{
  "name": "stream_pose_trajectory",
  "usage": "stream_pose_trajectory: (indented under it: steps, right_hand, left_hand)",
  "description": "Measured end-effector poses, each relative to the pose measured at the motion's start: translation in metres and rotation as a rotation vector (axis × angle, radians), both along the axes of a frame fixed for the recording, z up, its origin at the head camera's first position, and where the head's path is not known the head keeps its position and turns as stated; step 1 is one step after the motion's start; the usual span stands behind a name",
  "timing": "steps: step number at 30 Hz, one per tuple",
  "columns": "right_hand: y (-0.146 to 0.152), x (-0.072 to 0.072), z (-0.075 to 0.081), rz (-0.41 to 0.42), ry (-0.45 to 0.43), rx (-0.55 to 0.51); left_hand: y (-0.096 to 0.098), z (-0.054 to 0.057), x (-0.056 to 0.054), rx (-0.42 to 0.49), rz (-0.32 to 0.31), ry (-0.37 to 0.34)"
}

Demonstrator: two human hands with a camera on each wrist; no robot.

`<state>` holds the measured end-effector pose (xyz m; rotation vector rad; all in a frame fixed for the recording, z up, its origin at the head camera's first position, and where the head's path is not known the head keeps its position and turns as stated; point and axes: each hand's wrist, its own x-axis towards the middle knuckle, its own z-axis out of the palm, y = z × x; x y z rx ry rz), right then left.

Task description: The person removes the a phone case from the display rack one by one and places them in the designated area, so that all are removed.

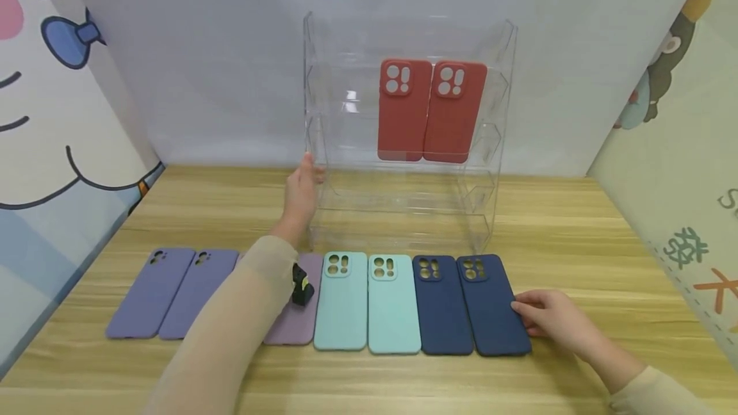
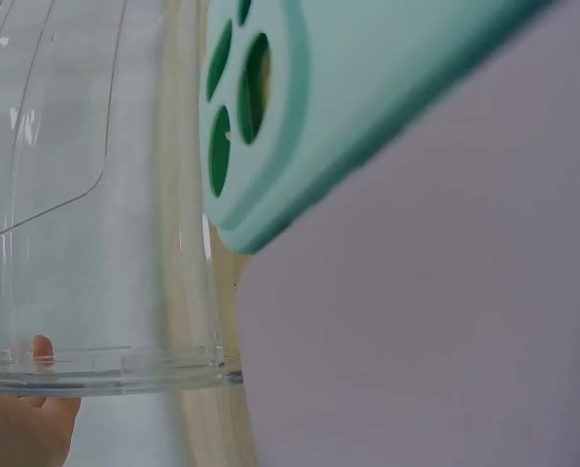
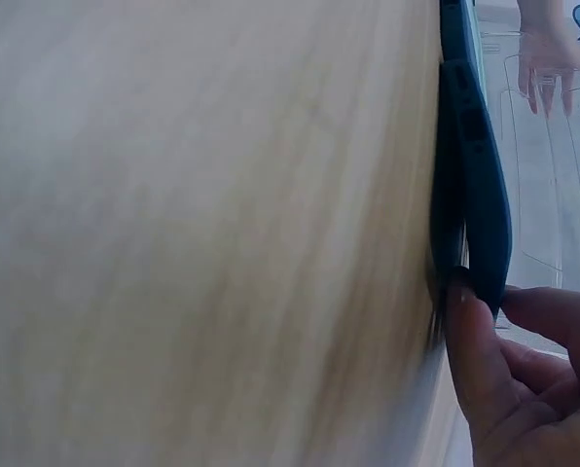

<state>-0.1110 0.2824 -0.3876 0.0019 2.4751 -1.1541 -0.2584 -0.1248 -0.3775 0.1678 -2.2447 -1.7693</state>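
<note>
My left hand holds the left side panel of a clear acrylic display rack, its fingertips on either side of the panel edge in the left wrist view. My right hand pinches the right edge of the rightmost dark blue phone case between thumb and fingers. That edge is slightly raised off the table in the right wrist view. Another dark blue phone case lies directly beside it. Two red phone cases stand side by side on an upper tier of the rack, toward its right.
Left of the dark blue cases, two mint phone cases, a mauve case and two violet cases lie in a row on the wooden table. My left forearm partly covers the row. A white backdrop stands behind the rack.
</note>
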Motion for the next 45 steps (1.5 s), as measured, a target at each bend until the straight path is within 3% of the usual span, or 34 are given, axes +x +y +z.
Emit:
stream_pose_trajectory:
  steps: [8,11,18,25,34,39,41,45]
  right_hand:
    - [0.001,0.002,-0.001,0.002,0.057,0.001]
    - [0.001,0.002,-0.002,0.019,0.090,0.025]
    - [-0.003,0.001,0.000,0.066,0.142,0.109]
    - [-0.009,-0.001,0.002,0.172,0.279,0.286]
    - [-0.015,-0.001,0.002,0.188,0.257,0.308]
    - [-0.018,-0.008,0.011,0.216,0.329,0.420]
    - [-0.021,-0.015,0.019,0.218,0.357,0.396]
    - [-0.025,-0.033,0.035,0.209,0.421,0.205]
  left_hand:
    - [0.004,-0.001,0.000,-0.007,-0.004,-0.023]
    - [0.003,-0.001,-0.001,-0.007,-0.003,0.000]
    - [-0.001,0.001,0.000,-0.029,-0.009,0.023]
    - [-0.002,0.003,0.002,-0.028,-0.022,0.005]
    - [0.000,0.002,0.002,-0.015,-0.021,-0.017]
    - [0.000,-0.001,0.001,-0.018,-0.022,-0.003]
    - [-0.001,-0.001,0.001,-0.013,-0.018,0.006]
    - [0.000,-0.001,0.001,-0.009,-0.020,0.010]
